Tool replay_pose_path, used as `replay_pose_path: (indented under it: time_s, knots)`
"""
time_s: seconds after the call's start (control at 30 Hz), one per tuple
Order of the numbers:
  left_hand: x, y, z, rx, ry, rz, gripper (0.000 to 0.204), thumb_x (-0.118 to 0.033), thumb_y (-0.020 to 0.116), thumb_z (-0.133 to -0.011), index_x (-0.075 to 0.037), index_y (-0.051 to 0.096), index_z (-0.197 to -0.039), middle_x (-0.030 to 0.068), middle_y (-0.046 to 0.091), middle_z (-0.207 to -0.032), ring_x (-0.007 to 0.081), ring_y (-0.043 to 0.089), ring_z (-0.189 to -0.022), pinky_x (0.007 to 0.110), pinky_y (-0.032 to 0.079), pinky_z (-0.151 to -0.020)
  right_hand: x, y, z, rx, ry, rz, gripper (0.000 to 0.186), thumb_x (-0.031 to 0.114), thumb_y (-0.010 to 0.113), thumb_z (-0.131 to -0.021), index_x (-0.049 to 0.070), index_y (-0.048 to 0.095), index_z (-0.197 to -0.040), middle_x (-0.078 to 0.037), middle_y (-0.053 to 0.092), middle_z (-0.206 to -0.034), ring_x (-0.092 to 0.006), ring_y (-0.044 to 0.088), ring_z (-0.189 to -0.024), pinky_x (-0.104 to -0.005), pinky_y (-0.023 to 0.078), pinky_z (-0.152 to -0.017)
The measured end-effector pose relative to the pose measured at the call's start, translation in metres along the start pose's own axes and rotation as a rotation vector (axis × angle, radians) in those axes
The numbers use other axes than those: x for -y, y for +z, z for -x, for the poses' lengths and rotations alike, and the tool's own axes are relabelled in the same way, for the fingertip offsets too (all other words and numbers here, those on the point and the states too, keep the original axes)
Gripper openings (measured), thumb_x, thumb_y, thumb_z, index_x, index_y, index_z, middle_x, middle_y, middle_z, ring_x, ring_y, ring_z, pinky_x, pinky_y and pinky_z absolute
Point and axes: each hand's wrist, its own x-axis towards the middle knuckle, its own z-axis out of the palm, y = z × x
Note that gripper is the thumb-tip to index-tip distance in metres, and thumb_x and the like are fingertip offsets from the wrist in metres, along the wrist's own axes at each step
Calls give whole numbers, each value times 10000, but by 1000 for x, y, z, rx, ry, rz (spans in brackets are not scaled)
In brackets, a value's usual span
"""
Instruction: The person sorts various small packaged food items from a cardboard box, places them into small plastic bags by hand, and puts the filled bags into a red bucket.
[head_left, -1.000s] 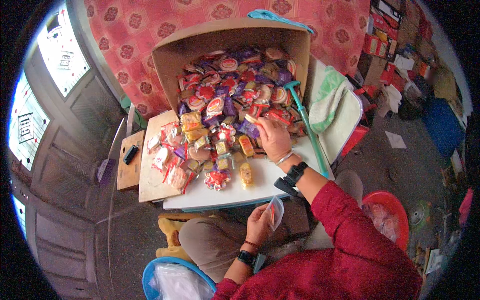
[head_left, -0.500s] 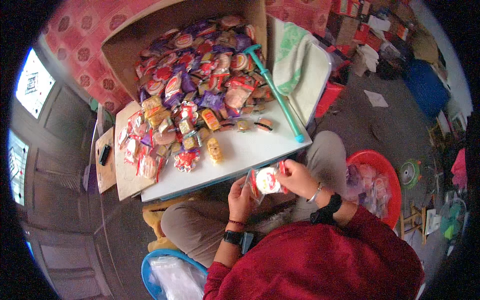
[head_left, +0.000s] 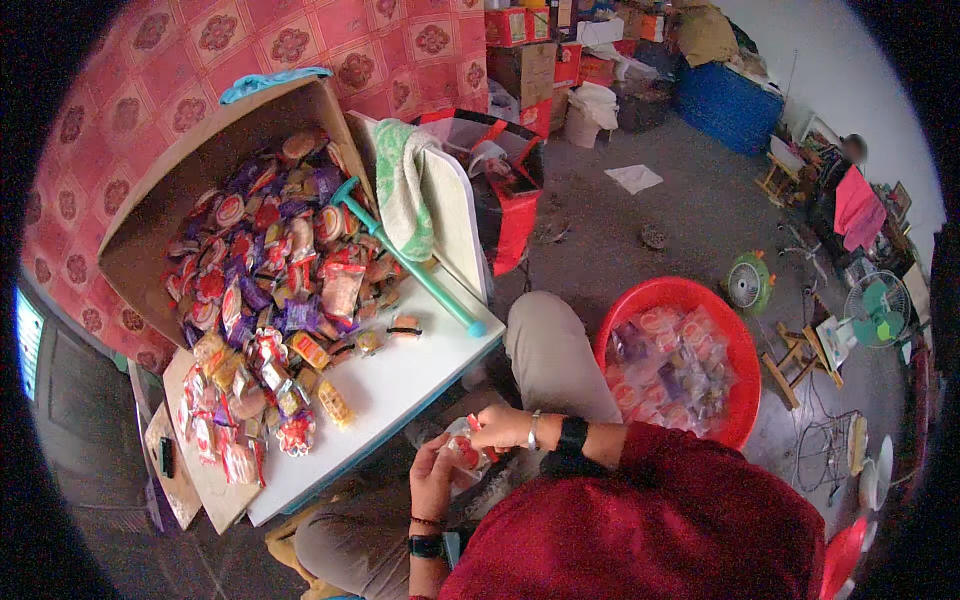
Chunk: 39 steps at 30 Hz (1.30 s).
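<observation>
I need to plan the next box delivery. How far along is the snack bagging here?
Done: filled bags lie in the red basin. In hand: left hand and right hand hold a clear bag with a snack inside. Left: many wrapped snacks fill the cardboard box.

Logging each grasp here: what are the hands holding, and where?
Both hands, left hand and right hand, hold a small clear plastic bag with red-wrapped snacks inside, gripping its top edge.
</observation>
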Motion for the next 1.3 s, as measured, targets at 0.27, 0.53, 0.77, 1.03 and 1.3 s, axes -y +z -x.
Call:
replay_pose_path:
  time_s: [0.27, 0.53, 0.77, 1.03, 1.3]
  knots:
    - [17, -23, -7, -339, 43, -35, 248, -272, 539, -882, -35, 567, -950, -18, 526, -793, 84, 455, -693, 226, 387, -613, 35, -32, 42, 3, -63, -175, 144, 177, 594, -780, 57, 603, -861, 22, 582, -748, -50, 507, -604, -202, 411, -535]
    - [10, -32, -3, -95, -339, 283, 221, -214, 558, -876, -35, 572, -1006, 10, 585, -810, 99, 528, -686, 247, 415, -574, 30, -39, 50, 103, -101, -333, 177, 141, 573, -794, 52, 575, -947, 22, 588, -796, -47, 516, -613, -191, 414, -545]
    - [0, -24, 2, -97, -232, 505, 293, -201, 547, -879, 3, 538, -1089, 73, 605, -1044, 174, 591, -912, 307, 470, -808, 6, -55, 49, 150, -143, -321, 233, 158, 564, -799, 23, 577, -989, 6, 597, -811, -59, 532, -650, -193, 421, -558]
    - [-1, -24, 4, -101, -162, 486, 307, -217, 548, -876, 2, 541, -1092, 65, 610, -1030, 172, 589, -907, 305, 460, -817, 0, -57, 50, 129, -189, -377, 319, 122, 552, -803, -2, 543, -1097, -13, 602, -940, -66, 548, -761, -197, 441, -658]
    - [7, -31, 3, -114, -180, 578, 272, -204, 542, -874, -9, 559, -1064, 58, 619, -997, 156, 595, -871, 290, 467, -775, 7, -55, 55, 71, -224, -398, 336, 138, 568, -817, 8, 519, -1123, 4, 589, -926, -48, 538, -738, -176, 434, -599]
